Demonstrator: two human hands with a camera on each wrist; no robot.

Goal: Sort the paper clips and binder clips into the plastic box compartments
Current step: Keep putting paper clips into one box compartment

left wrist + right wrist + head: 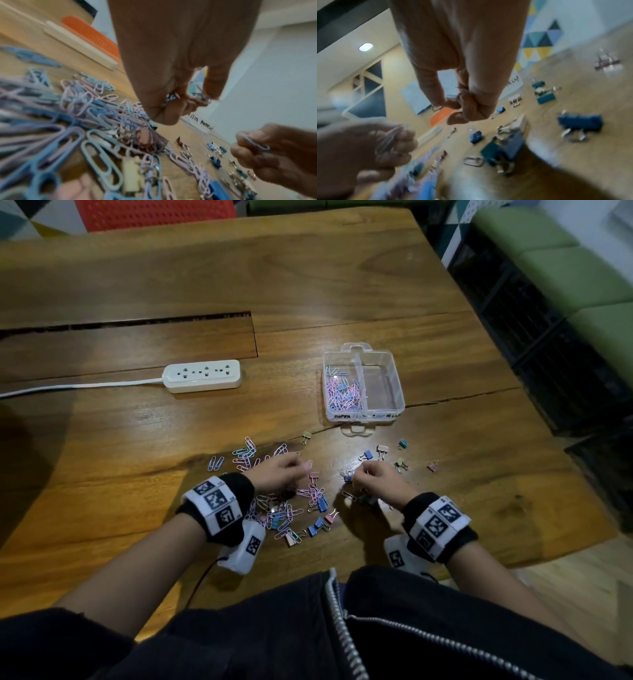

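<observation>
Head view: a person sits at a wooden table (308,285). The clear plastic box (394,392) lies at about one o'clock from both hands, its long axis running away from the person. Its left compartment (342,392) holds pastel paper clips; the right compartment (380,386) looks empty. The right hand (378,477) is nearer the box than the left hand (279,472). Both have fingers curled in a pinch. A mixed pile of clips (291,511) lies between the wrists, with loose binder clips (382,451) at twelve o'clock from the right hand. A white power strip (202,375) sits well apart at ten o'clock.

Left wrist view: the left hand's fingertips (171,115) are bunched round several thin wire paper clips. Smooth, coated loops in blue, lilac and pink spread at eight o'clock. The right hand pinches a blue paper clip (257,144).

Right wrist view: the right thumb and forefinger close on a wire clip, its colour blurred. Blocky folded-metal binder clips with silver wire handles lie at four o'clock.
</observation>
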